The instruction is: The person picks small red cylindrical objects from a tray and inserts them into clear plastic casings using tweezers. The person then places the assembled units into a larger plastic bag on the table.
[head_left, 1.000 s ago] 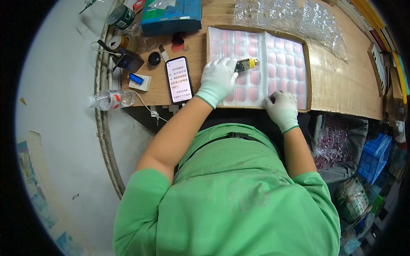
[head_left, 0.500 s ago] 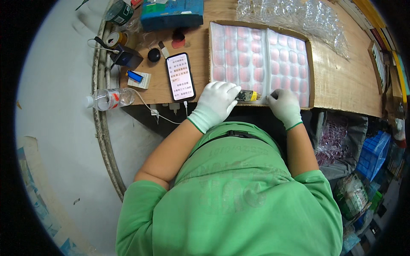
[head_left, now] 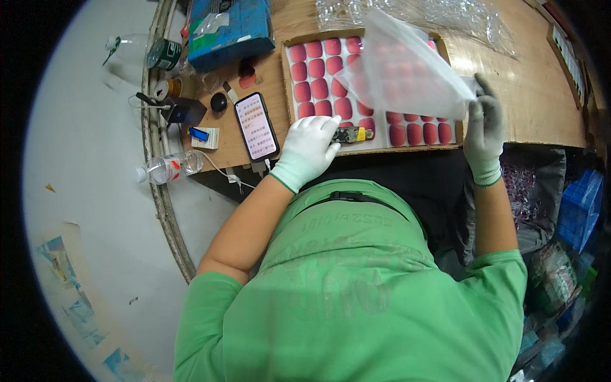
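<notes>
Shallow cardboard tray (head_left: 287,70) lies flat on the wooden worktop (head_left: 528,95), near its front edge; inside, red oval pieces (head_left: 315,69) sit in regular rows, each in its own pocket, filling the visible left part and the lower right part. Middle and upper right of the tray are covered by a clear plastic sheet (head_left: 407,70), lifted and tilted above it, so the pieces beneath read only as a pink blur. Right hand (head_left: 485,130), in a grey glove, fingers closed in a pinch on the sheet's right edge, holds it raised over the tray's right end. Left hand (head_left: 310,148), in a white glove, loosely curled at the tray's front edge, fingers around one end of a small tool with a yellow band (head_left: 352,134), which lies across the bottom row; exact grip hidden under the glove. Just left of that hand: black smartphone (head_left: 256,126), screen lit, flat on the worktop, cable at its lower end. Further left: small white box with a blue item (head_left: 203,136), clear plastic bottle (head_left: 167,168) lying at the worktop's rim. Behind the phone: blue box (head_left: 237,28) with a clear bag on top. Crumpled clear plastic film (head_left: 458,16) behind the tray.
</notes>
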Demonstrator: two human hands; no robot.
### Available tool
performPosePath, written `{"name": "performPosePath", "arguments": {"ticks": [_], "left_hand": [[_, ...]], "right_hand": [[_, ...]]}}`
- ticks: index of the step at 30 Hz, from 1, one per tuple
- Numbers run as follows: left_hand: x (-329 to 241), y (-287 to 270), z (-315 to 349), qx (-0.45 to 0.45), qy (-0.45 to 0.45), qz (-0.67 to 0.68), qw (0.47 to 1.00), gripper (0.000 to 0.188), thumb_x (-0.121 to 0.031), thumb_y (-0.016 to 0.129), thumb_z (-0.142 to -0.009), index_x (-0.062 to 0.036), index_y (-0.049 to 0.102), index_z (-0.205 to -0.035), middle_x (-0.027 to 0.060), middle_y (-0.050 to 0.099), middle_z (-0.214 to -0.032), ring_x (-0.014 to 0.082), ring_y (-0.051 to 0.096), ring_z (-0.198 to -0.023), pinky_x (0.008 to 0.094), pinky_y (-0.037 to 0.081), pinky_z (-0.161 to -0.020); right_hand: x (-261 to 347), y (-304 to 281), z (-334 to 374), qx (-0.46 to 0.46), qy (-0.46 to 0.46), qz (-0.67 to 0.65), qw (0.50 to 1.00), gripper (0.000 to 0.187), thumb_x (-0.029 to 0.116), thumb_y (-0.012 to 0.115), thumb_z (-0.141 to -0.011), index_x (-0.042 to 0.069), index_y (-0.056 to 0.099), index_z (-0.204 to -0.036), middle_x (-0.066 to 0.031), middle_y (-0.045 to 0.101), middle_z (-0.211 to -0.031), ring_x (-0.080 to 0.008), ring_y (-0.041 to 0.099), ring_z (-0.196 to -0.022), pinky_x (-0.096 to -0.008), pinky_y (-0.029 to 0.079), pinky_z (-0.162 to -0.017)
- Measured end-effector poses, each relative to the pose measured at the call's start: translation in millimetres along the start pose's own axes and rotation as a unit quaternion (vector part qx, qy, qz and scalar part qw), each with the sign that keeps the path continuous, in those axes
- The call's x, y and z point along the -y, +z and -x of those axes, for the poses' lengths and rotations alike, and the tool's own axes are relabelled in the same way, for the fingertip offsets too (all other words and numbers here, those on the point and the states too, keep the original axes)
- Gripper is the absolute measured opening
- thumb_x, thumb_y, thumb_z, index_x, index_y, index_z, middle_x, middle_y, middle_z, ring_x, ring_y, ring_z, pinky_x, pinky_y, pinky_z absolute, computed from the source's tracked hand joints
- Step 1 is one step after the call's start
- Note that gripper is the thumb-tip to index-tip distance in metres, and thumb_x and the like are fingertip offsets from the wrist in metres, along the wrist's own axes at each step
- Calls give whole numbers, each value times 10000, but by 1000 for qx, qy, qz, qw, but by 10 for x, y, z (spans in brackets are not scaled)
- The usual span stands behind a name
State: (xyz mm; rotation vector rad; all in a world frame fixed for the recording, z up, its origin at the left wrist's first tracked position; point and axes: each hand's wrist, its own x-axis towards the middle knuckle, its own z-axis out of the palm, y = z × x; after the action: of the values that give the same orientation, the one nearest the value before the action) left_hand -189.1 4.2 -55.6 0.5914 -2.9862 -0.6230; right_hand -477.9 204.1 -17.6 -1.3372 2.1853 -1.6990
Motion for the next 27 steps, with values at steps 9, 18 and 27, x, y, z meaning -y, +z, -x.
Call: {"name": "performPosePath", "arguments": {"ticks": [9,18,27], "left_hand": [[-826,10,-604,-1,95,253,963,701,-247,766,-789,-80,485,-1410,213,561,-1249,401,610,-1118,443,520,-940],[-1833,19,-1015,27,358,187,914,455,-129,819,-697,5,690,-1112,178,711,-1028,331,716,-868,387,573,-797],[-1806,214,-1103,109,211,208,949,442,55,702,-819,34,618,-1252,166,685,-1129,264,699,-1011,344,548,-904]], "right_hand": [[611,-5,777,136,216,-243,936,279,247,683,-944,1,660,-1075,-124,696,-1027,-192,647,-937,-349,527,-818],[408,-667,1093,166,327,-233,901,691,178,715,-833,16,411,-1432,-195,613,-1295,-343,620,-1206,-409,472,-1059],[-1457,-2117,2836,-234,497,453,702,456,202,527,-976,-21,523,-1374,-293,558,-1345,-474,494,-1306,-490,424,-1113]]}}
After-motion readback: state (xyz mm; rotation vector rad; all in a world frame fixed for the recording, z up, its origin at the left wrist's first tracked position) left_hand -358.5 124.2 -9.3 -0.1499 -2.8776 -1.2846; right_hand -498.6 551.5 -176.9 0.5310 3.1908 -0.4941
